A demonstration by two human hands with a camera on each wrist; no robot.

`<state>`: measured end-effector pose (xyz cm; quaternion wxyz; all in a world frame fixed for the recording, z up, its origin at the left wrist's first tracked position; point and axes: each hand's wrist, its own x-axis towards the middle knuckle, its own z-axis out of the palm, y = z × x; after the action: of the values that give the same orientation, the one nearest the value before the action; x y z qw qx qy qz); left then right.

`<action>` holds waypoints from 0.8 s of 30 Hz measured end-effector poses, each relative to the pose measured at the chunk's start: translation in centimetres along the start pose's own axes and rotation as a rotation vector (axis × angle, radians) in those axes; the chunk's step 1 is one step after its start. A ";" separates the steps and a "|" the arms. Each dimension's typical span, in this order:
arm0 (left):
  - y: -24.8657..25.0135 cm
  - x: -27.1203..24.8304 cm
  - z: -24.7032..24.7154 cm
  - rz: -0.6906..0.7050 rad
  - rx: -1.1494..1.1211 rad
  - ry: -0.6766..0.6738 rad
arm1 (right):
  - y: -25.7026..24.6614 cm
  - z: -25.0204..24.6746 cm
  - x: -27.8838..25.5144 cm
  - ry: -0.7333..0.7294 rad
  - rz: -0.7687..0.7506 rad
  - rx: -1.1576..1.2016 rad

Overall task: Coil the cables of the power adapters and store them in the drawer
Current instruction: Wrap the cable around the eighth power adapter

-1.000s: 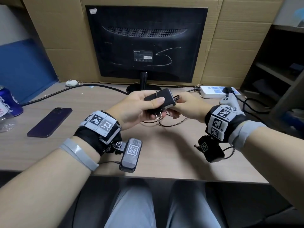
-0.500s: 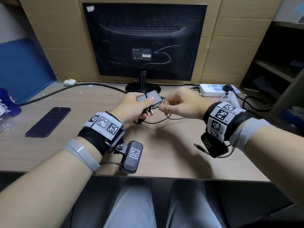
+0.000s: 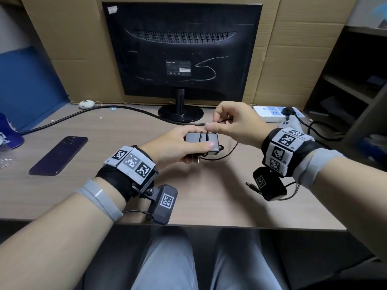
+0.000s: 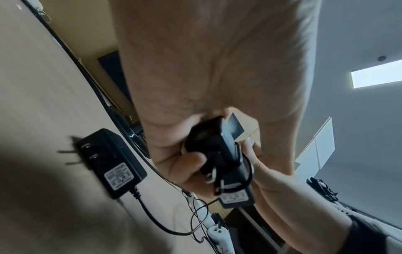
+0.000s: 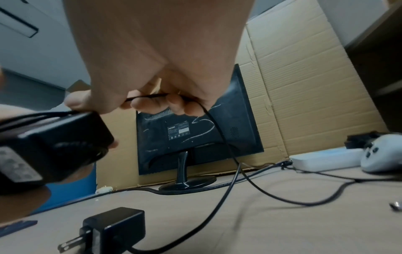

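Note:
My left hand [image 3: 204,150] grips a black power adapter [image 3: 202,141] a little above the desk, prongs pointing toward me. Two turns of its thin black cable [image 3: 229,152] lie across the top of the block. Just above the adapter's right end, my right hand [image 3: 215,125] pinches the cable between thumb and fingers, and the slack loops down to the desk on the right. In the wrist views a second black adapter [image 4: 110,163] [image 5: 115,226] lies flat on the desk under my hands with its cable loose. No drawer is in view.
A monitor [image 3: 182,51] stands at the back, facing away, with cardboard behind it. A dark phone [image 3: 59,155] lies at left, near a blue can [image 3: 8,135]. A white power strip [image 3: 274,114] and a white controller [image 3: 291,124] sit at right, beside dark shelves [image 3: 356,80].
My left hand turned the adapter flat and brought it nearer to me. My right hand rose and carried the cable over the block, where two turns now lie.

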<state>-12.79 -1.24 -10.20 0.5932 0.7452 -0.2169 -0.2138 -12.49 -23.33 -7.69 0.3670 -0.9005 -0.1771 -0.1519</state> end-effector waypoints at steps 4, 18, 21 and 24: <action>0.4 0.1 0.4 0.004 -0.063 0.020 | 0.8 0.2 0.0 -0.076 0.068 0.099; -0.7 2.0 -0.9 0.016 -0.194 0.389 | 0.3 0.5 -1.1 -0.352 0.181 -0.099; -1.7 2.0 -1.2 -0.015 -0.022 0.372 | -0.8 0.0 -0.5 -0.260 0.041 -0.189; -2.2 1.7 -1.0 -0.083 0.038 0.278 | -1.1 -0.6 0.2 -0.207 -0.047 -0.168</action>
<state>-10.67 -0.97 -12.27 0.5940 0.7871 -0.1057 -0.1284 -12.90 -22.96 -6.53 0.2665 -0.9345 -0.2215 -0.0809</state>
